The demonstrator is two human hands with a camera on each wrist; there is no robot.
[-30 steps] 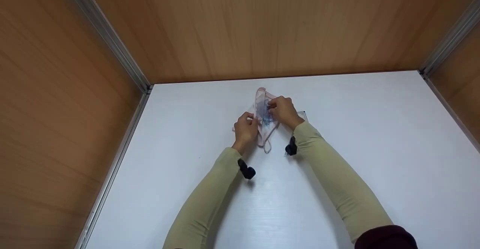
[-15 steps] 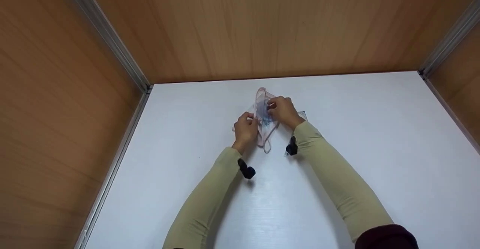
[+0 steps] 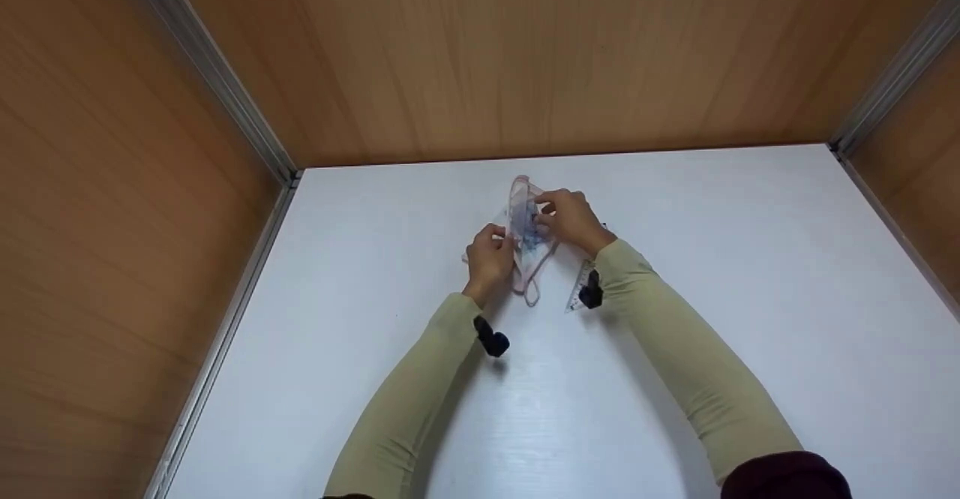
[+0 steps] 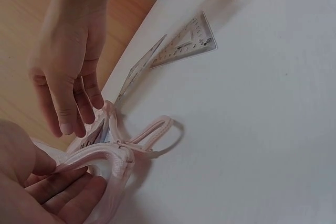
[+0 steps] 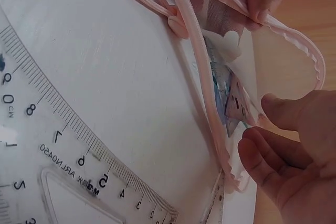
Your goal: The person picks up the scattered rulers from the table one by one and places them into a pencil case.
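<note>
A pink zipped pouch [image 3: 527,240], near the table's [image 3: 750,296] far edge, is gripped by the left hand [image 3: 489,257]; its mouth is touched by the right hand's [image 3: 571,217] relaxed fingers [image 5: 273,156]. A clear set square [image 4: 181,45] lies just beside.

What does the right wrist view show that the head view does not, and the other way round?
Only the right wrist view shows the printed numbers on the clear ruler and the small items inside the open pink pouch. Only the head view shows both sleeves, the whole white table and the wooden walls. Both views show the left hand holding the pouch's edge, and the right hand at its opening, fingers only loosely bent.
</note>
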